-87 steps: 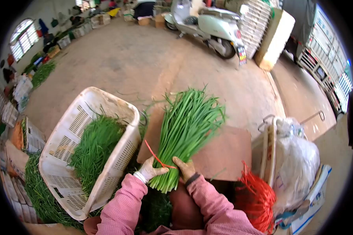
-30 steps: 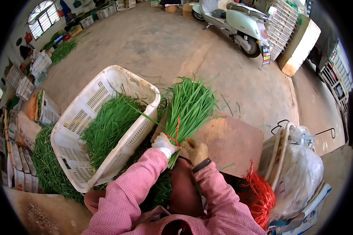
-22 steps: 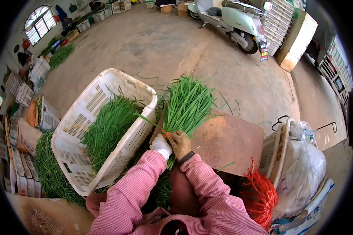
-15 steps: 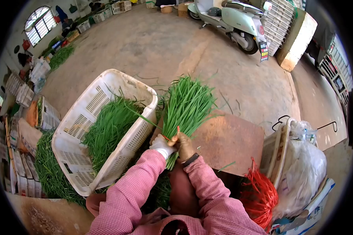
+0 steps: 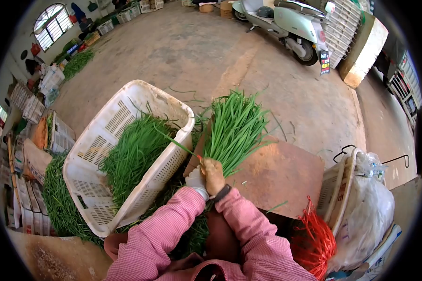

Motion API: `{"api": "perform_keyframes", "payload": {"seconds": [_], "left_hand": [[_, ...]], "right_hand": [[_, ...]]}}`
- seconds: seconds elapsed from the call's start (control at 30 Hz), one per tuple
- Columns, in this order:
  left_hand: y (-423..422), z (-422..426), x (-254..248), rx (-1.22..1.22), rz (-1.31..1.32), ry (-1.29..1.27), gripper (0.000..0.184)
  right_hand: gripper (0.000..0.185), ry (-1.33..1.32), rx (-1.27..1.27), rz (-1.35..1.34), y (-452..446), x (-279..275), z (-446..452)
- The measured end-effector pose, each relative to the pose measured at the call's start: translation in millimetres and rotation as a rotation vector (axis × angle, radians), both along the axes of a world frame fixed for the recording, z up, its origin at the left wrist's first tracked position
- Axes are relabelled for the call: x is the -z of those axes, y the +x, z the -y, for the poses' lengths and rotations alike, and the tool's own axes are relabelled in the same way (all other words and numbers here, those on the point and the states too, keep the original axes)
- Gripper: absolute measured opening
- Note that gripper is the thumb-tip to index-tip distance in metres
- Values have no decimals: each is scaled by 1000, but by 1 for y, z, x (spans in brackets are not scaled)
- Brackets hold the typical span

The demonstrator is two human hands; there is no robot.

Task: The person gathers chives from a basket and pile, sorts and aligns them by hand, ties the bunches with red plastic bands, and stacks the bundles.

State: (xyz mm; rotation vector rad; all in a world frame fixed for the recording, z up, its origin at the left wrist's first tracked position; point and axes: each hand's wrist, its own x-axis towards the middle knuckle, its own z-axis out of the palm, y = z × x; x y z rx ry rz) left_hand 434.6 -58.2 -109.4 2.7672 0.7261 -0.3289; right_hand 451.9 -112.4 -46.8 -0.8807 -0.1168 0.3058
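A thick bunch of green chives (image 5: 234, 131) lies over the edge of a brown board, its leaf tips pointing away from me. My left hand (image 5: 196, 180), in a whitish glove, closes round the stem end. Pressed against it, my right hand (image 5: 213, 174), in a tan glove, is closed at the same stems. A bit of red tying string (image 5: 199, 157) sticks up by the right fingers; most of it is hidden. One long leaf juts left from there over the rim of a white plastic crate (image 5: 147, 180). More loose chives (image 5: 138, 150) lie inside that crate.
The brown board (image 5: 281, 175) is in front of me to the right. Beside it hang red string strands (image 5: 314, 241), near a crate with clear plastic bags (image 5: 368, 210). Piled greens (image 5: 61, 201) lie left of the white crate. A scooter (image 5: 297, 28) stands farther off.
My right hand has turned and moved down and across against my left hand. The red string end has shifted left. The whole view has swung slightly.
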Motion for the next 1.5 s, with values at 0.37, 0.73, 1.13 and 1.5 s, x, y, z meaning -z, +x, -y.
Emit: {"api": "perform_keyframes", "payload": {"seconds": [0.37,0.73,1.13,1.5], "left_hand": [[-1,9,-32,84,-156,210,26],[-6,29,-73,6,-16,135,73],[-8,35,-66,86,-146,164,87],[-2,29,-21,28,-53,163,86]], "right_hand": [[24,-356,-92,-66,87,66,-68],[55,-798,491,240,99,-31,76],[46,-224,-272,567,41,-85,38],[18,-891,51,827,92,57,-60]]}}
